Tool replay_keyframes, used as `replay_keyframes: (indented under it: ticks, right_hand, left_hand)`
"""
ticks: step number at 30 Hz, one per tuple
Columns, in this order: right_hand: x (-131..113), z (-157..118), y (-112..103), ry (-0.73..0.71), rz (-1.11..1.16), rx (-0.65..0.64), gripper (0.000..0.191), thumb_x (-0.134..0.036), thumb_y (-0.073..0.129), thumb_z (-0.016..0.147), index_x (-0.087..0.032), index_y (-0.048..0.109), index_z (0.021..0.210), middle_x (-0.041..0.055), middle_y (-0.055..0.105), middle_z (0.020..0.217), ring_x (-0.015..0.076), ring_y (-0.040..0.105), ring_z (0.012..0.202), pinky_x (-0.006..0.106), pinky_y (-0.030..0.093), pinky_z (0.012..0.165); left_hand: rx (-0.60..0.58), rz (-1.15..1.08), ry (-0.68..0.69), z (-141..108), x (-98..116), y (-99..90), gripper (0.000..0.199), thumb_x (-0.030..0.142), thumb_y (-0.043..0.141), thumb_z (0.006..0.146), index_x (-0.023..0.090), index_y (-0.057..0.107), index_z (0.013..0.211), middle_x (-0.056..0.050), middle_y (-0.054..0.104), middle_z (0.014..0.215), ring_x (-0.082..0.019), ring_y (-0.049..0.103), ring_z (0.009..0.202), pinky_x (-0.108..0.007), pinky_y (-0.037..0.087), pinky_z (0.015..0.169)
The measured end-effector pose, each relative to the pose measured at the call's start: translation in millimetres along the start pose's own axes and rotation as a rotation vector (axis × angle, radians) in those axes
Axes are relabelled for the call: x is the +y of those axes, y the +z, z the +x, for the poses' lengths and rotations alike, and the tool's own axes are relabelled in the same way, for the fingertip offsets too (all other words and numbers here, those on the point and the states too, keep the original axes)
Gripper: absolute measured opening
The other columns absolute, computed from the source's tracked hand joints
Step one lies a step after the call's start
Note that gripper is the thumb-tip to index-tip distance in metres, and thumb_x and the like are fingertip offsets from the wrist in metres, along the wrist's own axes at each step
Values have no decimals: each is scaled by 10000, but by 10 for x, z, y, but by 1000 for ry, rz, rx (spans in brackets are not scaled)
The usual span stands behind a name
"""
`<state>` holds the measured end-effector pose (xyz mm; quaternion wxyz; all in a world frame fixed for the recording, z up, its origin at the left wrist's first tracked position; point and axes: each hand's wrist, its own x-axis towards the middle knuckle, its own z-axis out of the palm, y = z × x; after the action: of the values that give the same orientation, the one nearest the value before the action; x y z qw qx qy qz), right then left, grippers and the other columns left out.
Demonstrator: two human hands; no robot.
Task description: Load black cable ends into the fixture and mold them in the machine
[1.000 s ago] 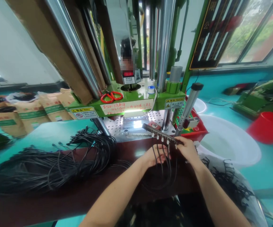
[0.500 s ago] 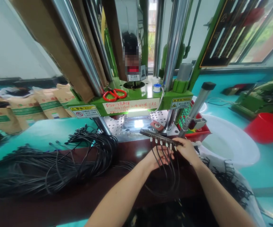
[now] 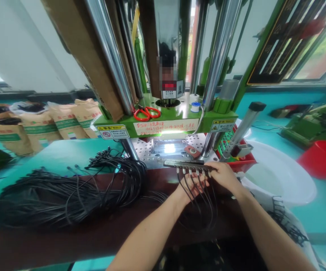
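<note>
My right hand [image 3: 223, 176] grips the right end of a dark, narrow metal bar [image 3: 184, 165]. Several black cables [image 3: 208, 201] hang from the bar in a row, their silvery connector ends at its lower edge. Just below, my left hand [image 3: 193, 186] has its fingers curled among these cables. The bar is nearly level, in front of the perforated metal bed [image 3: 140, 148] of a green press [image 3: 157, 126]. A lit metal block [image 3: 169, 146] sits on that bed.
Bundled black cables [image 3: 95, 195] cover the table's left side. Red-handled scissors [image 3: 147, 113] and a blue-white spool [image 3: 195, 107] rest on the press. At right are a red bin [image 3: 243, 165], a white tub [image 3: 289, 177] and more black parts on white cloth [image 3: 287, 222].
The bar has swung from slanting to nearly level and shifted left relative to the press, closer to its bed. Both hands moved with it. The camera view has turned slightly left.
</note>
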<state>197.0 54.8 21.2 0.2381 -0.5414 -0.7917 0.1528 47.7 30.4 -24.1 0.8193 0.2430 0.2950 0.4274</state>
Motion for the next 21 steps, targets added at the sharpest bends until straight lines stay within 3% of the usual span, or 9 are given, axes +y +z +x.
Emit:
replay_keyframes:
  ticks: [5,9,13,15,19,21]
  right_hand:
    - [-35,175,-29,-49,48,-46,407,-77,394,586,-232,665,847,-16,679,826,169,592,780,263,420,716]
    - [-75,464,-65,-38,99,-142,371,-93,420,546,-209,677,788,-27,664,713,156,575,693,235,409,638]
    - [-119,789,-92,-60,80,-178,327,-101,435,535,-199,689,716,-31,649,644,146,556,645,219,385,580]
    - [-130,948,-68,-58,76,-202,329,-91,436,523,-191,692,705,-31,647,623,143,551,613,214,377,544]
    - [-127,1251,57,-51,63,-213,356,-34,445,496,-182,696,700,-23,649,625,148,563,639,212,391,555]
    - [-116,1386,138,-35,51,-196,315,-12,479,511,-183,688,673,-18,649,640,148,568,664,213,404,578]
  left_hand:
    - [-71,29,25,-14,115,-36,199,227,669,614,80,621,741,-70,620,613,-97,532,487,-199,343,455]
    - [-212,96,9,-182,339,-166,300,182,664,637,111,614,924,-106,647,875,-156,603,770,-262,426,701]
    - [-438,218,-98,-437,520,-371,568,13,703,532,155,563,1064,-126,549,1157,-210,520,1054,-344,338,913]
    - [-497,208,-153,-479,533,-393,637,32,737,513,168,534,1101,-131,528,1185,-214,506,1077,-355,308,935]
    - [-349,117,-35,-313,436,-199,494,267,743,599,164,539,1037,-125,602,1032,-199,589,915,-338,376,823]
    - [-283,115,5,-177,403,-78,468,293,730,613,167,532,1018,-117,627,961,-199,615,816,-338,410,743]
